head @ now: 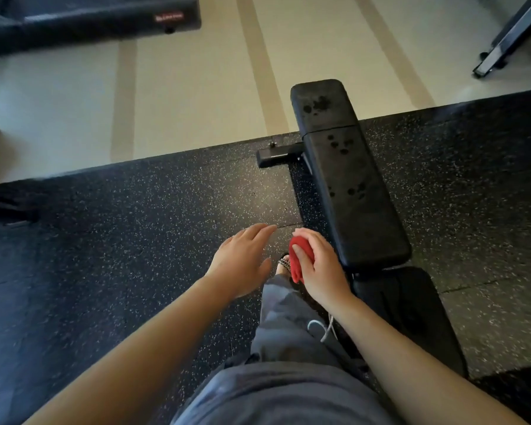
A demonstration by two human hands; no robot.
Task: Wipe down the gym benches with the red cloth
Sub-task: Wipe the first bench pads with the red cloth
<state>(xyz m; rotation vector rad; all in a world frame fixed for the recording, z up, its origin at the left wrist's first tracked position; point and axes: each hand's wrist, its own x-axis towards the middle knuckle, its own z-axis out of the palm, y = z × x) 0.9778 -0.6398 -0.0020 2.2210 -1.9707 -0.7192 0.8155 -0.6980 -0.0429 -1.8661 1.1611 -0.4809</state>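
A long black padded gym bench runs away from me right of centre, its surface dotted with wet droplets in three clusters. My right hand grips a bunched red cloth, held just left of the bench's near end and above the floor. My left hand hovers to the left of the cloth with fingers straight, holding nothing. A second black bench with a red label lies at the top left.
Speckled black rubber flooring surrounds the bench; beige striped floor lies beyond it. The bench's metal foot sticks out to its left. A metal frame leans at the top right. My grey trousers and sandalled foot are below my hands.
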